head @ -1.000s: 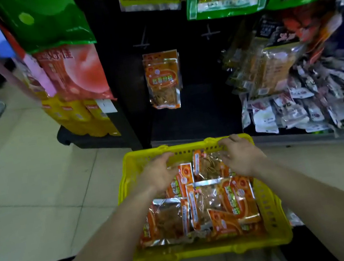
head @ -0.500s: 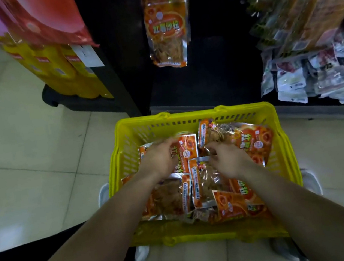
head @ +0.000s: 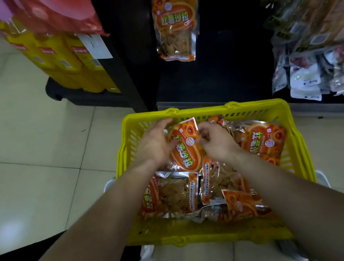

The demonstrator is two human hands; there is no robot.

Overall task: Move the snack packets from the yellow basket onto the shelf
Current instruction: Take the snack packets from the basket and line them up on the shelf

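Both hands work at the far end of the yellow basket (head: pixel 253 107). Left hand (head: pixel 155 144) and right hand (head: pixel 215 142) each grip one edge of a snack packet (head: pixel 189 150), probably to lift it flat toward the dark shelf (head: pixel 225 72), where a same packet (head: pixel 173 17) hangs.

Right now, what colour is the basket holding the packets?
Yellow; the basket shows best in the head view.

Glossy pale tiled floor (head: pixel 23 153) under dim shop light.
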